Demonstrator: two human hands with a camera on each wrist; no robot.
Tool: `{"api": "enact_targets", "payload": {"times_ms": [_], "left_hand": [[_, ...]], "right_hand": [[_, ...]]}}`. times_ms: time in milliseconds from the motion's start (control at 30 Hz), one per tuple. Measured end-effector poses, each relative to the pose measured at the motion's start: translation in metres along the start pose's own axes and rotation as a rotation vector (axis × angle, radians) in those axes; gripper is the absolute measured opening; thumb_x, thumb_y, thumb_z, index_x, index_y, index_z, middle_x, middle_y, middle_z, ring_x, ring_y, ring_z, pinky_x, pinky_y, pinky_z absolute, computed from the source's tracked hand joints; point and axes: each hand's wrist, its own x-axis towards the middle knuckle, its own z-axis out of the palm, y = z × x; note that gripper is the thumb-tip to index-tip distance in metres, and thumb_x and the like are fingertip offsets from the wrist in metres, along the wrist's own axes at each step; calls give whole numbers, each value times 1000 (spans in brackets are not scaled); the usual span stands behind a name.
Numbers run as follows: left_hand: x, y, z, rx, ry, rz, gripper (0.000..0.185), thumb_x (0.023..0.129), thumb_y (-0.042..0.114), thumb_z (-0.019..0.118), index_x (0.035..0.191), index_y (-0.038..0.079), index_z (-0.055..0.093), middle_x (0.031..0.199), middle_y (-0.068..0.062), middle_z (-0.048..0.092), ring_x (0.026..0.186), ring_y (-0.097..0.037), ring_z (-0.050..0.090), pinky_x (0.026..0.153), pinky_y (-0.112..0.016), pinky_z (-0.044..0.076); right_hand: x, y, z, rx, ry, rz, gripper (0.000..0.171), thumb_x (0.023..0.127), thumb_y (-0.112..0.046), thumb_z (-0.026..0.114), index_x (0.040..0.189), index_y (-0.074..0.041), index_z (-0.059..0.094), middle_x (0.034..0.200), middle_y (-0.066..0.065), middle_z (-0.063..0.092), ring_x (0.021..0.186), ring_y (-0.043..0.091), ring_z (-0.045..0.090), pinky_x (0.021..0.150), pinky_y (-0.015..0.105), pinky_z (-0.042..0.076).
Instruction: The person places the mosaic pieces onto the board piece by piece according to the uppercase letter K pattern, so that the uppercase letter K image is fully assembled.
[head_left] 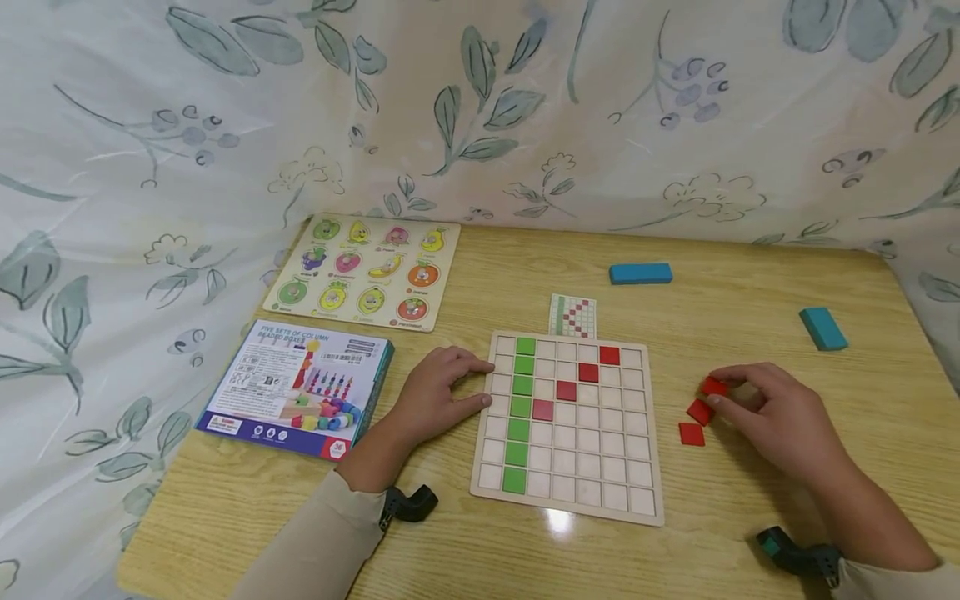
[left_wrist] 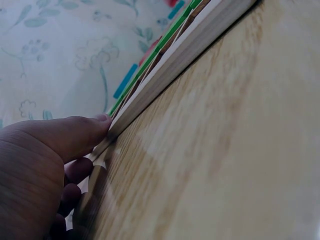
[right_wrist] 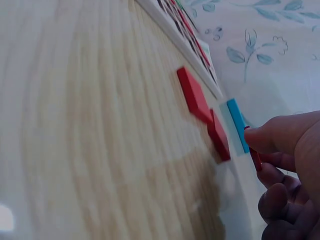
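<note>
A wooden grid board (head_left: 577, 425) lies on the table with a column of green tiles (head_left: 518, 407) and several red tiles (head_left: 566, 391) set diagonally in its cells. At its left edge, the thumb and forefinger of my left hand (head_left: 438, 392) touch the rim; the left wrist view shows the thumb (left_wrist: 90, 131) against the board's side. To the right of the board, my right hand (head_left: 783, 421) pinches a red square tile (right_wrist: 254, 155) between thumb and fingers. Two more loose red tiles (head_left: 692, 434) lie on the table beside that hand.
A small pattern card (head_left: 573, 316) sits at the board's top edge. Blue blocks (head_left: 641, 273) lie at the back and right (head_left: 823, 328). On the left are a fruit picture board (head_left: 360, 321) and a boxed bead set (head_left: 300, 387). A patterned curtain (head_left: 480, 108) hangs behind the table.
</note>
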Motion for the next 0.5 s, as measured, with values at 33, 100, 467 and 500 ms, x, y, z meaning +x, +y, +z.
{"api": "enact_targets", "payload": {"times_ms": [33, 100, 467, 500], "left_hand": [[0, 0, 0, -3, 2, 1, 43, 92, 33, 86, 132, 20, 76, 127, 0, 68, 116, -23, 59, 98, -46, 51], [-1, 0, 0, -7, 6, 3, 43, 91, 33, 86, 131, 20, 76, 127, 0, 68, 117, -23, 59, 99, -46, 51], [0, 2, -1, -15, 11, 9, 42, 91, 31, 87, 130, 19, 77, 125, -1, 69, 116, -24, 60, 98, -47, 51], [0, 2, -1, -14, 9, 7, 42, 91, 31, 87, 130, 19, 77, 125, -1, 69, 116, -24, 60, 98, -47, 51]], "right_hand": [[-1, -3, 0, 5, -4, -2, 32, 94, -18, 84, 123, -9, 74, 113, 11, 66, 71, 6, 55, 57, 26, 47], [-1, -8, 1, 11, -10, -12, 32, 94, -16, 84, 123, -9, 74, 114, 11, 66, 70, 7, 54, 56, 27, 46], [-7, -32, 12, 45, -34, -72, 32, 92, -15, 87, 121, -12, 75, 111, 4, 67, 68, 7, 50, 56, 26, 44], [-8, -33, 13, 48, -31, -84, 32, 91, -14, 87, 120, -12, 75, 110, 4, 67, 69, 7, 50, 56, 26, 44]]}}
